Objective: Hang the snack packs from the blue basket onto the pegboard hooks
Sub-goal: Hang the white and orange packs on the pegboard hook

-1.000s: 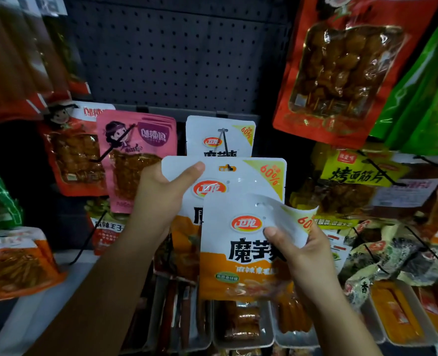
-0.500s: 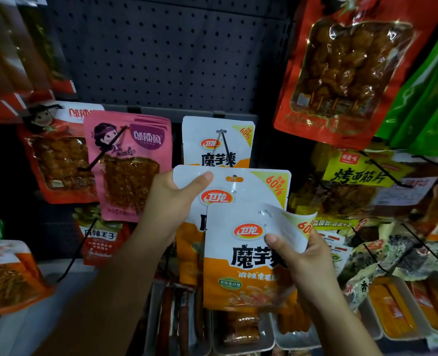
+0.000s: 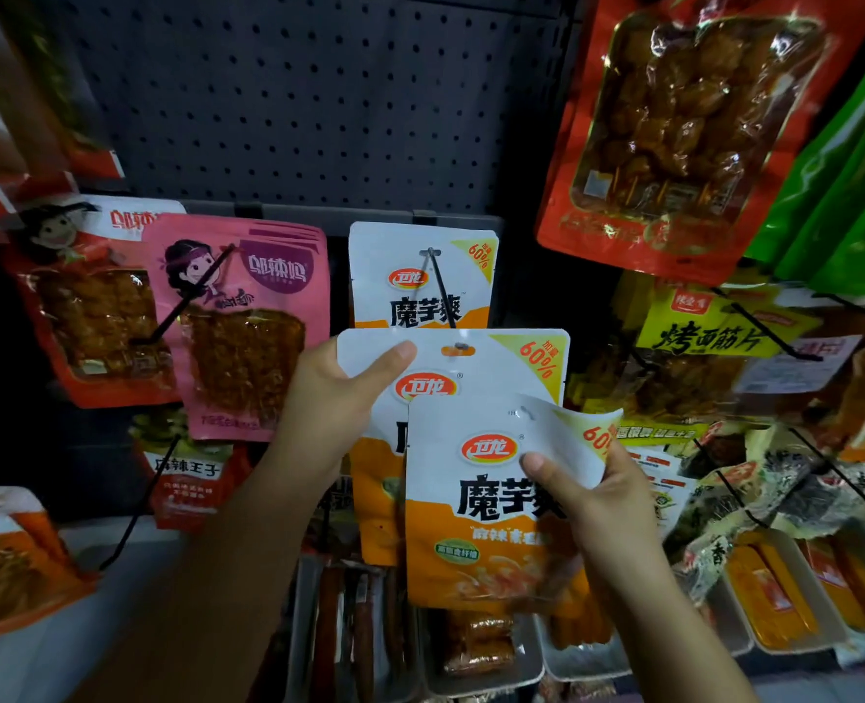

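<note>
The left hand (image 3: 328,398) is pinching the top left corner of a white-and-orange konjac snack pack (image 3: 476,367), thumb lying across its front, and the pack's hang hole is sitting right at the tip of a black pegboard hook (image 3: 441,291). The right hand (image 3: 592,494) is gripping a second matching pack (image 3: 476,504) lower down and in front, thumb pressing on its face, the top right corner folding over. Another identical pack (image 3: 420,276) is hanging on that same hook against the dark pegboard (image 3: 318,98). To the left a pink snack pack (image 3: 247,327) is hanging beside a red one (image 3: 90,307); up on the right a large red skewer pack (image 3: 684,119) is dangling, and white trays (image 3: 785,591) of snacks are lining the shelf below
</note>
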